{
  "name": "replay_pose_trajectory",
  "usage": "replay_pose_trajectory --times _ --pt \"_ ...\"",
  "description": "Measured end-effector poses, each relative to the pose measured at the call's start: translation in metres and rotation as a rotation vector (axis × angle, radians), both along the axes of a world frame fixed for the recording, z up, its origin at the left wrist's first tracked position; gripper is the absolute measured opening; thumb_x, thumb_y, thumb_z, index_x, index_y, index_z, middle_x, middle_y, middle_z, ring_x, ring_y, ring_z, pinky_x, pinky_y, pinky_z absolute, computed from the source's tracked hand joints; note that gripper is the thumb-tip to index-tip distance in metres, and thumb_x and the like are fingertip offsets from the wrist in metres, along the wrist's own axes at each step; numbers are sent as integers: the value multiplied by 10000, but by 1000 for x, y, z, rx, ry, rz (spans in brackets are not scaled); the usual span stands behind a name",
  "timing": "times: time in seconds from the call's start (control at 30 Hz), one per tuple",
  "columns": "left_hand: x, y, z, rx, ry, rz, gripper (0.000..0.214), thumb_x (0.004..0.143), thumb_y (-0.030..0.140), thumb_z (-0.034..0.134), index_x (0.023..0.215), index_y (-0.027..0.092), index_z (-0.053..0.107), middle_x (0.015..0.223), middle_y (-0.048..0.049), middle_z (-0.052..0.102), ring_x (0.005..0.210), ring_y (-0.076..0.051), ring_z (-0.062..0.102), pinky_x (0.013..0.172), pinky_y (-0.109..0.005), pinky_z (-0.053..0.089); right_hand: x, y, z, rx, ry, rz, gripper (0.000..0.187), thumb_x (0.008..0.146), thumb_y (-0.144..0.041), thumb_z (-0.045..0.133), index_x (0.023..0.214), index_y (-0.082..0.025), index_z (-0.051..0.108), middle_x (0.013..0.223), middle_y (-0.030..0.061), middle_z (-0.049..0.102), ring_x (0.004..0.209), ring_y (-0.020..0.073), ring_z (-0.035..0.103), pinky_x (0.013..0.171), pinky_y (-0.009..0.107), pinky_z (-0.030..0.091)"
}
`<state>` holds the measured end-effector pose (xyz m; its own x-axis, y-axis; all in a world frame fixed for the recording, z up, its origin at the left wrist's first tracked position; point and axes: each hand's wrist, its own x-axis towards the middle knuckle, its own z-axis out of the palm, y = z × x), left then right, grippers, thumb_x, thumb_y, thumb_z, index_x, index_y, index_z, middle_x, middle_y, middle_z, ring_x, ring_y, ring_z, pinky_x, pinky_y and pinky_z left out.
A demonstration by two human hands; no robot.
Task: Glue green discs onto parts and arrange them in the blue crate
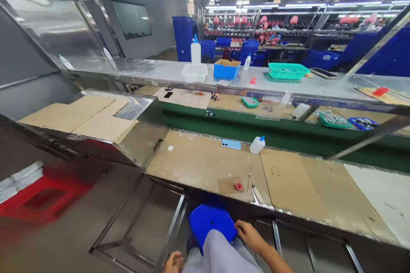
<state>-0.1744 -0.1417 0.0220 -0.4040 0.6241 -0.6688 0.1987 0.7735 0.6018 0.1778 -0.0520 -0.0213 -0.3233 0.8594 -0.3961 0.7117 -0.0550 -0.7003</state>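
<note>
A blue plastic stool (pixel 213 222) stands below the front edge of the workbench, just ahead of my legs. The fingers of my right hand (pixel 249 235) are curled at the stool's right edge, gripping it. Low beside my left leg hangs my left hand (pixel 174 261), its fingers loosely bent and nothing visible in them. On the cardboard-covered bench (pixel 205 162) in front of me are a red cap-like piece (pixel 238 186), a thin stick (pixel 249 182), a blade-like tool (pixel 258 195), a light blue phone (pixel 231 144) and a white squeeze bottle (pixel 256 145).
Behind the bench runs a green conveyor belt (pixel 192 117). The metal shelf above it holds a blue box (pixel 226 69) and a teal basket (pixel 287 71). Metal bench legs (pixel 277 236) stand near the stool. A red plastic stool (pixel 48 196) is at left. Another person's hand (pixel 216 96) shows across the belt.
</note>
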Motion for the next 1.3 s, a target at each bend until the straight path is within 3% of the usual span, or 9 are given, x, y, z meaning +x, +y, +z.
replay_pose_trajectory --times 0.17,0.3,0.47,0.63,0.77,0.9,1.07,1.23,1.3 --pt "-25 0 -33 -71 10 -206 188 759 325 717 719 178 607 639 10 612 728 -214 677 684 -329 558 -11 -3 17 80 -78 -143 332 865 -235 404 1013 -191 698 1060 100 731 1006 235 673 918 346 480" --pt "-20 44 -53 -49 23 -410 128 706 281 677 732 183 599 644 -2 632 746 -241 693 720 -345 551 20 18 27 103 -189 -355 332 881 -203 396 1054 -178 678 1093 99 720 1005 210 672 910 313 482" --pt "48 123 -61 89 64 -708 319 727 153 582 1040 180 638 1140 -88 703 1126 -238 657 1009 -348 485 79 58 25 96 -329 -504 342 871 -175 422 1114 -172 663 1145 103 692 1077 210 647 963 295 452" --pt "142 192 -52 213 202 -949 682 739 103 582 1407 155 453 1538 -125 440 1454 -221 390 1206 -327 277 157 98 18 3 -519 -754 503 861 -250 490 1318 -48 540 1345 242 570 1256 312 563 1056 372 403" --pt "186 232 -42 194 352 -1034 941 645 40 641 1518 147 308 1656 -151 223 1554 -285 140 1249 -394 168 211 111 10 -90 -622 -904 771 846 -400 558 1443 47 360 1480 337 409 1375 416 431 1107 474 344" --pt "195 247 -35 150 441 -1046 1025 570 -20 641 1527 136 307 1667 -173 171 1557 -332 85 1245 -452 152 235 105 -10 -135 -688 -797 904 809 -473 619 1544 -83 265 1634 234 214 1486 414 244 1154 522 272" --pt "190 245 -38 141 551 -1047 905 627 -8 572 1492 175 378 1575 -127 391 1503 -267 296 1217 -401 238 261 91 -43 -251 -715 -685 897 834 -491 584 1585 -174 212 1681 138 120 1524 377 154 1148 564 280" --pt "186 245 -27 171 455 -998 872 651 46 608 1479 183 370 1535 -136 407 1465 -288 338 1197 -397 275 281 85 -30 -236 -691 -691 807 831 -502 601 1535 -215 331 1663 150 179 1489 416 231 1096 597 325" --pt "181 246 -25 164 427 -994 887 662 89 654 1489 184 348 1539 -135 390 1459 -280 334 1198 -378 273 275 90 -18 -249 -740 -735 722 834 -438 609 1469 -150 418 1608 220 270 1450 448 287 1071 626 329"
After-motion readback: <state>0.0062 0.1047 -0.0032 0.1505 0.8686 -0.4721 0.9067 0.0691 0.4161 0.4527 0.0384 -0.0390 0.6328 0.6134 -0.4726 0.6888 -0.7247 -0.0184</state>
